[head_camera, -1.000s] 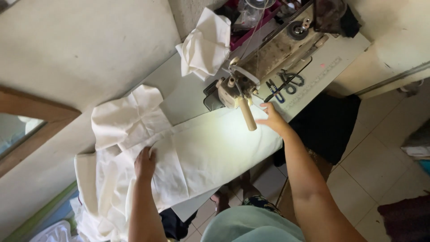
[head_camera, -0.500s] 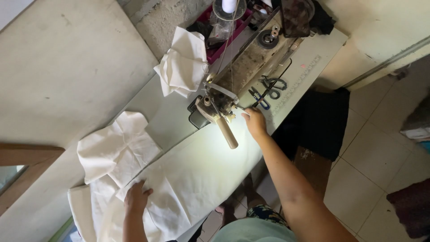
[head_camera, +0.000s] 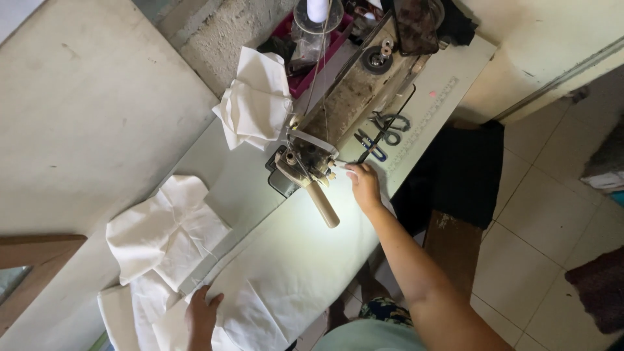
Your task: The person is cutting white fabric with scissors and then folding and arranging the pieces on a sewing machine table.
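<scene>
the white cloth (head_camera: 292,260) lay spread across the worktop (head_camera: 448,78), running under the sewing machine (head_camera: 338,123). the left hand (head_camera: 203,312) pressed flat and released on the cloth's near end. the right hand (head_camera: 364,185) reached beside the needle, fingers touching the cloth edge; whether its grip pinched anything, i could not tell.
</scene>
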